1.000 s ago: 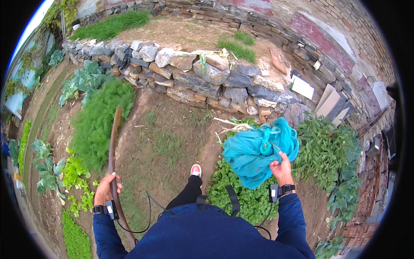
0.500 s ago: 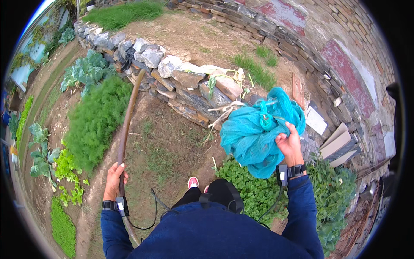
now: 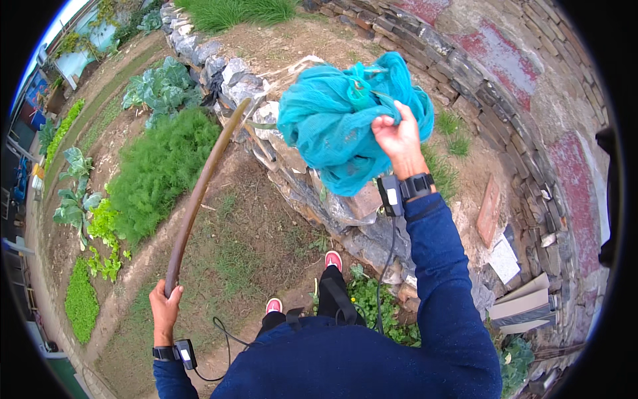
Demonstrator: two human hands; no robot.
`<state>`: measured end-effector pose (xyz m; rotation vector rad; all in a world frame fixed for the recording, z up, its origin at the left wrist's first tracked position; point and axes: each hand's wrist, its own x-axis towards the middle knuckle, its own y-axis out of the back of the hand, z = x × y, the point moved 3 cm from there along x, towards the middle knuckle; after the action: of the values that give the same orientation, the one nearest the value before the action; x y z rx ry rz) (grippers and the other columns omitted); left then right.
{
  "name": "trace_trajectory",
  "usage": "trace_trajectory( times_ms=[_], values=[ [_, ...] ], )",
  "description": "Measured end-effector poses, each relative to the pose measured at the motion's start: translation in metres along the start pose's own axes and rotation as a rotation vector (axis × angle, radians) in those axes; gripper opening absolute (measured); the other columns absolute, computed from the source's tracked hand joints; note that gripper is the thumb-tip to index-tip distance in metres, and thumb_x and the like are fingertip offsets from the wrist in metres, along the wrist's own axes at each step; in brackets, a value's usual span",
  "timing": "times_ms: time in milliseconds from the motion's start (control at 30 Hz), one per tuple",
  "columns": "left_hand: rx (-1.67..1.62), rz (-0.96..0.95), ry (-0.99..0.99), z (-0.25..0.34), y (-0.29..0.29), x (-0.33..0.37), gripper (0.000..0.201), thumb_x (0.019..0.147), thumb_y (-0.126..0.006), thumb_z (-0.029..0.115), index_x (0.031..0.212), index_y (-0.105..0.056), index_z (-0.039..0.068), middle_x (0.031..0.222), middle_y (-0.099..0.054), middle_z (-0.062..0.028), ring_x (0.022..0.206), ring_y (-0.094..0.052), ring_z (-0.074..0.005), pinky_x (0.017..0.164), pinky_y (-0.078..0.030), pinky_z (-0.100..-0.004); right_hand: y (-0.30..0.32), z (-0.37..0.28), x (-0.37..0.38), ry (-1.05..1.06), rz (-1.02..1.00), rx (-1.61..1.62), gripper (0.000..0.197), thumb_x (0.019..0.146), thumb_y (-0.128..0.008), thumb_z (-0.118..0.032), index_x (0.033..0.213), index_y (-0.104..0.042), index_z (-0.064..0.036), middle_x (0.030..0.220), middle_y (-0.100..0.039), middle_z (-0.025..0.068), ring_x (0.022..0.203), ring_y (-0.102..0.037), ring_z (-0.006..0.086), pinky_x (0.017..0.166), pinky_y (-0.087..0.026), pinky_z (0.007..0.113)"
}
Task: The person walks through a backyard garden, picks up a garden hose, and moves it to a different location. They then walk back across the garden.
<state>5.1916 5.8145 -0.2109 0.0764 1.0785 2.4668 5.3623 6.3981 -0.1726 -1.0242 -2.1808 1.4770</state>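
Note:
A bundle of teal netting (image 3: 335,113), gathered and tied at the top, hangs in my right hand (image 3: 400,136), whose fingers are closed on its right side. The bundle is over the low stone wall, hiding part of it. My left hand (image 3: 165,304) is wrapped round the lower part of a long, curved brown wooden stick (image 3: 199,189). The stick slants up and away, its far tip close to the wall and left of the netting.
A rough stone wall (image 3: 316,203) edges a raised soil bed. Feathery green plants (image 3: 159,169) and cabbages (image 3: 161,88) grow on the left. A brick (image 3: 488,211), a white slab (image 3: 504,261) and stacked boards (image 3: 522,306) lie right. Cables run from both wrists.
My right hand has carried the netting bundle forward and left, over the wall. The stick stays in my left hand, which has shifted slightly. My feet have stepped and the view has turned.

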Motion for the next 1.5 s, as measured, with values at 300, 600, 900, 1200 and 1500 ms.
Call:
trace_trajectory(
  times_ms=[300, 600, 900, 1200, 1500],
  values=[
    [0.050, 0.136, 0.179, 0.072, -0.039, -0.016, 0.021, 0.075, -0.065, 0.015, 0.073, -0.049, 0.002, 0.060, -0.042, 0.0015, 0.060, -0.038, -0.0079, 0.052, -0.035, -0.0255, 0.127, 0.003, 0.169, 0.065, 0.025, -2.026, 0.086, 0.075, -0.063, -0.029, 0.141, -0.014, -0.0064, 0.142, -0.024, 0.0227, 0.132, -0.023, 0.0338, 0.107, -0.021, 0.038],
    [0.135, 0.089, 0.082, 0.113, -0.079, -0.018, 0.033, 0.073, -0.068, 0.027, 0.069, -0.048, 0.001, 0.056, -0.043, -0.0016, 0.054, -0.038, -0.0094, 0.048, -0.035, -0.0285, 0.151, 0.071, 0.213, -0.113, -0.254, -2.083, 0.090, 0.072, -0.067, -0.032, 0.143, -0.013, -0.0182, 0.146, -0.011, 0.0196, 0.130, -0.021, 0.0414, 0.105, -0.024, 0.045],
    [0.103, -0.064, 0.051, 0.123, -0.113, -0.038, 0.038, 0.074, -0.063, 0.035, 0.067, -0.046, 0.002, 0.056, -0.044, -0.0031, 0.054, -0.040, -0.0103, 0.049, -0.035, -0.0278, 0.156, 0.068, 0.216, -0.059, -0.334, -1.926, 0.084, 0.077, -0.062, -0.026, 0.143, -0.012, -0.0152, 0.146, -0.010, 0.0217, 0.135, -0.013, 0.0338, 0.108, -0.015, 0.042],
    [0.146, -0.148, 0.317, 0.173, -0.090, -0.091, 0.053, 0.067, -0.070, 0.030, 0.101, -0.057, -0.009, 0.072, -0.059, -0.0198, 0.063, -0.057, -0.0264, 0.058, -0.046, -0.0371, 0.148, 0.071, 0.228, 0.090, -0.263, -1.850, 0.072, 0.080, -0.058, -0.027, 0.140, -0.022, -0.0129, 0.143, -0.019, 0.0231, 0.132, -0.022, 0.0360, 0.106, -0.021, 0.040],
    [0.051, -0.252, 0.334, 0.160, -0.114, -0.089, 0.032, 0.068, -0.077, 0.023, 0.077, -0.056, 0.000, 0.060, -0.057, -0.0095, 0.054, -0.054, -0.0187, 0.052, -0.046, -0.0328, 0.058, 0.081, 0.189, -0.582, -0.159, -0.243, 0.072, 0.083, -0.045, -0.060, 0.115, -0.046, 0.0042, 0.095, -0.061, 0.0201, 0.087, -0.060, 0.0328, 0.079, -0.048, 0.046]
  ],
)
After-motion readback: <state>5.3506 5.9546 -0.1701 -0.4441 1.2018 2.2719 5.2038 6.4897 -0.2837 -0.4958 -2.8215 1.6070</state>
